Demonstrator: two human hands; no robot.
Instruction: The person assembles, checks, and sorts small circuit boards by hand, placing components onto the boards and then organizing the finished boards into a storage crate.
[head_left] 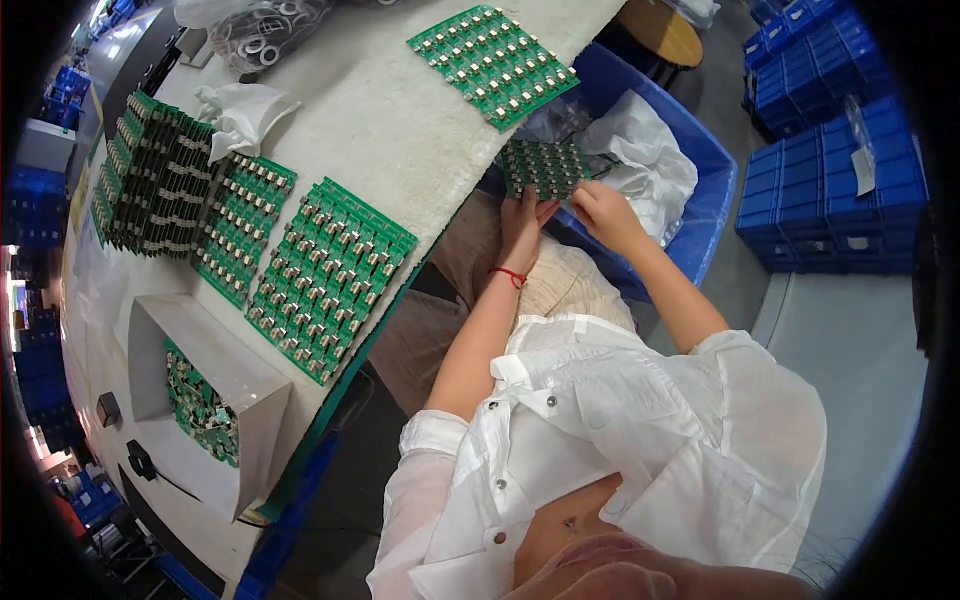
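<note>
Your left grip (522,222) is closed on the green circuit board (545,165); your right grip (606,215) is pinched at its near right corner. The board is beyond the worktop (375,120) edge, beside the blue bin (715,175). Writing on the white label (863,171) is illegible.

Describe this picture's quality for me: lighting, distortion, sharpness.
Head view: the green rectangular circuit board held by the left hand and right hand looks dimmer than the far green circuit panel on the pale tabletop; head view: the tabletop's left edge curves near the black rim; head view: board components too small to judge sharpness.
</note>
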